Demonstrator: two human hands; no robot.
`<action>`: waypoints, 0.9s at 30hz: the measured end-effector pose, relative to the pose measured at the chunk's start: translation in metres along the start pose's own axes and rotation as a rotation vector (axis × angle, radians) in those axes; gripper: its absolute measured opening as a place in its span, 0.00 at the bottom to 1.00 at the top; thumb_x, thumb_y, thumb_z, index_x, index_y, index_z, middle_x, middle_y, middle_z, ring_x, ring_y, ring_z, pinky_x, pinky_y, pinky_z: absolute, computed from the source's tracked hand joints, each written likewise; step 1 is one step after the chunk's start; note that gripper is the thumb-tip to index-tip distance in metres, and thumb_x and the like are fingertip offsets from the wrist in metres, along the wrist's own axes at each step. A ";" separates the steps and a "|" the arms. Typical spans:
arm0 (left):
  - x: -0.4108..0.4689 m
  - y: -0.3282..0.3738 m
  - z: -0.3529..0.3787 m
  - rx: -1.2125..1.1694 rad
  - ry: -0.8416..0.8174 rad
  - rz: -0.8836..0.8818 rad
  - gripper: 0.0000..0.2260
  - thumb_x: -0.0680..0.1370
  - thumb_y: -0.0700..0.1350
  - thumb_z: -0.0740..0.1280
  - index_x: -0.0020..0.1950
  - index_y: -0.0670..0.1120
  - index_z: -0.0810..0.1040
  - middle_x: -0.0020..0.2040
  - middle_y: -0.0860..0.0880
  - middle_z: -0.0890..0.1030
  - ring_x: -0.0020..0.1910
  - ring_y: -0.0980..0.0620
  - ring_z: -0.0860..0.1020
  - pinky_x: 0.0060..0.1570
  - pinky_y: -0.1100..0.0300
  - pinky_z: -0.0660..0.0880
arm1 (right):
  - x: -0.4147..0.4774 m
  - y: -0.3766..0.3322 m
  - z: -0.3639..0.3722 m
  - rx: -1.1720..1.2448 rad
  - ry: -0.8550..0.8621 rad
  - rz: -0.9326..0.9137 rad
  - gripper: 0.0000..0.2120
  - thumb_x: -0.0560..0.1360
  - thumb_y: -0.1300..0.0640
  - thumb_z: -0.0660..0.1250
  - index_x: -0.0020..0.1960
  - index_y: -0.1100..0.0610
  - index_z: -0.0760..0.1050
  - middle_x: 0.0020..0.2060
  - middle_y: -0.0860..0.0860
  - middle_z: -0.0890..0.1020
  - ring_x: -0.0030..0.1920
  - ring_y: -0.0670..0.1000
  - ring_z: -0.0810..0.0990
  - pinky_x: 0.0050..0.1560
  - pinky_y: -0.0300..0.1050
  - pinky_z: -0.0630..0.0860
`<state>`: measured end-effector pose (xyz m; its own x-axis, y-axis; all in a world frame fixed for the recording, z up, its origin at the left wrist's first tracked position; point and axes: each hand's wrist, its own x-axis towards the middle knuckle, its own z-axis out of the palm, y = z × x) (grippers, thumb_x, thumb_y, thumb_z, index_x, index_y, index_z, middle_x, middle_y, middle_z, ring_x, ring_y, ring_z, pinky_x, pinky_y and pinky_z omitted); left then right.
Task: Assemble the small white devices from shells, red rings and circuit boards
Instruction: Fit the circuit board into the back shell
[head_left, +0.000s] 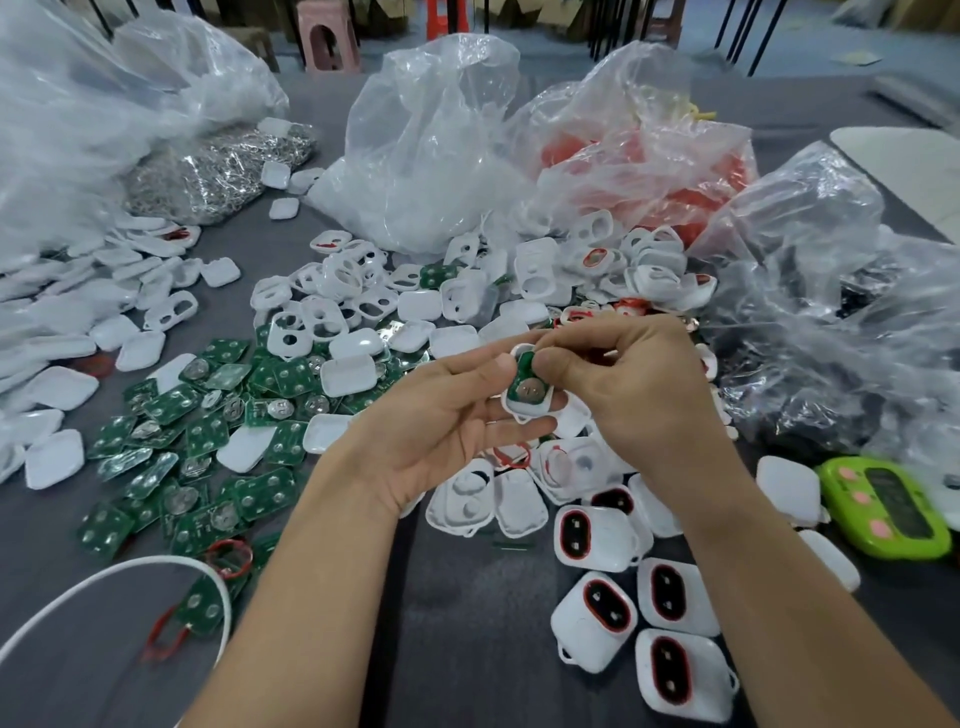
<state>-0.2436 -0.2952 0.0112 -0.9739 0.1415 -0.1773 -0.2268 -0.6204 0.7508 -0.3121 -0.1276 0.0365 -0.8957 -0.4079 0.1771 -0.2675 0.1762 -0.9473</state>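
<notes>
Frame centre: left hand (447, 415) palm up, fingers curled under a white shell (529, 413), thumb at its upper left edge. Right hand (639, 384) grips from 3 o'clock, thumb and forefinger pinching the green circuit board (525, 387) that sits in the shell (looks seated, though the top end is hidden under the thumb). Both are held above the grey desk (467, 623).

Loose circuit boards (208, 441) spread at 8–9 o'clock. Empty shells (337, 306) are heaped at 11–12 o'clock. Closed units with red rings (597, 613) lie at 5 o'clock. A bag of red parts (649, 156) sits at 1 o'clock and a clear bag (431, 145) at 12. A lime-green gadget (891, 506) lies at 4 o'clock, a white cable (104, 582) at 7.
</notes>
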 end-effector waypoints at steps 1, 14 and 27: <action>0.000 0.000 0.000 -0.002 -0.004 0.000 0.17 0.76 0.43 0.70 0.64 0.44 0.84 0.58 0.41 0.85 0.56 0.43 0.85 0.49 0.53 0.84 | -0.001 0.000 0.000 -0.025 0.011 -0.017 0.06 0.71 0.60 0.79 0.41 0.48 0.87 0.39 0.48 0.87 0.43 0.55 0.85 0.48 0.57 0.82; -0.001 0.000 -0.001 -0.010 0.008 0.034 0.20 0.73 0.45 0.73 0.65 0.45 0.84 0.60 0.43 0.84 0.55 0.48 0.85 0.50 0.53 0.84 | -0.014 0.001 0.013 -0.197 0.226 -0.283 0.09 0.69 0.57 0.81 0.47 0.47 0.87 0.38 0.39 0.84 0.40 0.44 0.80 0.42 0.33 0.72; -0.002 0.001 -0.001 0.039 -0.069 0.047 0.19 0.78 0.32 0.64 0.67 0.42 0.81 0.65 0.39 0.82 0.63 0.41 0.82 0.55 0.51 0.82 | -0.006 0.011 0.007 -0.025 0.230 -0.098 0.07 0.73 0.50 0.78 0.50 0.48 0.87 0.39 0.44 0.86 0.40 0.47 0.85 0.43 0.41 0.81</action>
<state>-0.2421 -0.2964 0.0118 -0.9811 0.1670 -0.0980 -0.1798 -0.5969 0.7819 -0.3072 -0.1297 0.0229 -0.9214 -0.2103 0.3269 -0.3636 0.1689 -0.9161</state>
